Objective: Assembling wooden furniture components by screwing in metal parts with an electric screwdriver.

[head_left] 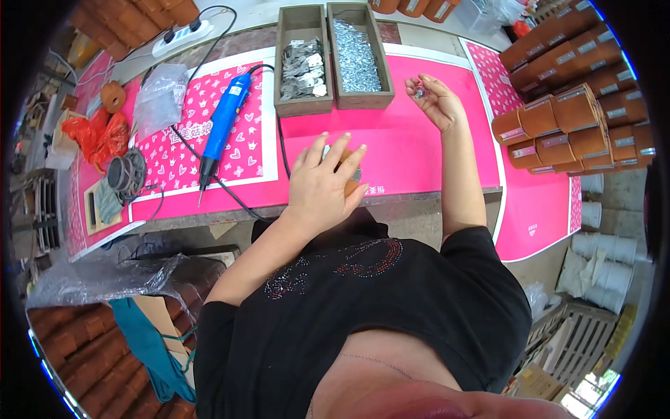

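Note:
Fingers spread, my left hand lies over an orange-brown piece at the table's front edge and holds it between thumb and fingers. Grey metal shows beside the fingers; most of the piece is hidden. Raised to the right, my right hand has its fingers curled round small shiny bits, too small to name surely. Beyond my hands stand two long boxes: the left box holds flat grey metal plates, the right box many silvery screws.
A blue electric screwdriver lies left, its black cable crossing the pink table cover. Near it are a clear plastic bag, a red bag and a power strip. Stacked orange-brown pieces stand right.

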{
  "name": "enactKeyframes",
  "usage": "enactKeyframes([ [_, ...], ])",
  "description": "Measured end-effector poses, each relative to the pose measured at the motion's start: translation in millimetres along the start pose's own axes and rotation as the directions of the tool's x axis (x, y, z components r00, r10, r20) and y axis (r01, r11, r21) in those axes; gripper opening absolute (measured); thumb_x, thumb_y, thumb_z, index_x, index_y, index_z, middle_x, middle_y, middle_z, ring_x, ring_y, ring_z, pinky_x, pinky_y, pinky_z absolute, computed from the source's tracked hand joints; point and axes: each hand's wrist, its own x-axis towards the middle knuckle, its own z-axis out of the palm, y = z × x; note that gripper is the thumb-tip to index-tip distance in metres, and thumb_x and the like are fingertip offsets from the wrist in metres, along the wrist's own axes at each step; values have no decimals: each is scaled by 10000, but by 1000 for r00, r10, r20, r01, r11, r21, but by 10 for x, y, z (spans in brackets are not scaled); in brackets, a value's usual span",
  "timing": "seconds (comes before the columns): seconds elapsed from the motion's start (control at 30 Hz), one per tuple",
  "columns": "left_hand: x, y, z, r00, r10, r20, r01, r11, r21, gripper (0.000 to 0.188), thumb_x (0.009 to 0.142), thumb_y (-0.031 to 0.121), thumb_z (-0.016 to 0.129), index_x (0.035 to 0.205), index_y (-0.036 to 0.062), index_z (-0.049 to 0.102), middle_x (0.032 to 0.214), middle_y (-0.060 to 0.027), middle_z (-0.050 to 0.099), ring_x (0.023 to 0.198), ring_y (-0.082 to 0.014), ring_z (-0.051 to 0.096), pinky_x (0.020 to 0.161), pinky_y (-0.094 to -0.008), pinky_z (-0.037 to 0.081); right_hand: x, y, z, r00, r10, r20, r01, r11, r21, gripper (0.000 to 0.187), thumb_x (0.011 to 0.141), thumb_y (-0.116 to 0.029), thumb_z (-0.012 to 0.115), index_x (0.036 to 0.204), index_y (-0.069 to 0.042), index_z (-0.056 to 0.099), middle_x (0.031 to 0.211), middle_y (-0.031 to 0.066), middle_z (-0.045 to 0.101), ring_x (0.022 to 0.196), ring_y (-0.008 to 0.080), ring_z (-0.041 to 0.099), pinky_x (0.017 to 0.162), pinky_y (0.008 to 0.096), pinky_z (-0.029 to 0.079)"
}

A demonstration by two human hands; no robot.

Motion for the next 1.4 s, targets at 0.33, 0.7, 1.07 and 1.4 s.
enactKeyframes([
  [0.33,-10,-11,18,999,-4,-38,3,999,-39,512,709,349,655,1163,133,560,1220,-115,496,1111,-359,445,841,-454,424,889,-7,810,970,-235,69,211,660,-721,374,727,33,607,1074,76,475,913,178,570,850,268,604,728,339,534],
  [0.7,-20,-15,-16,999,-3,-47,0,998,-64,518,705,344,656,1169,137,557,1215,-105,503,1102,-363,460,841,-452,425,2181,165,1165,916,-399,-36,33,166,-986,368,632,-40,708,953,21,538,724,131,619,589,208,630,501,320,540],
  [1.07,-3,-37,-14,1000,-26,-5,26,997,-77,540,694,344,664,1182,144,546,1223,-102,492,1109,-361,449,852,-447,416,2130,208,1073,673,-736,78,163,45,-986,303,602,-140,772,797,-23,573,766,128,644,666,241,636,657,311,502],
  [1.4,17,-46,-35,999,-30,29,33,995,-98,547,686,349,675,1180,151,548,1229,-102,486,1117,-359,440,867,-444,406,2324,400,1103,684,-730,-23,212,229,-950,309,645,-142,754,846,-15,556,743,129,637,672,202,636,591,315,501],
])
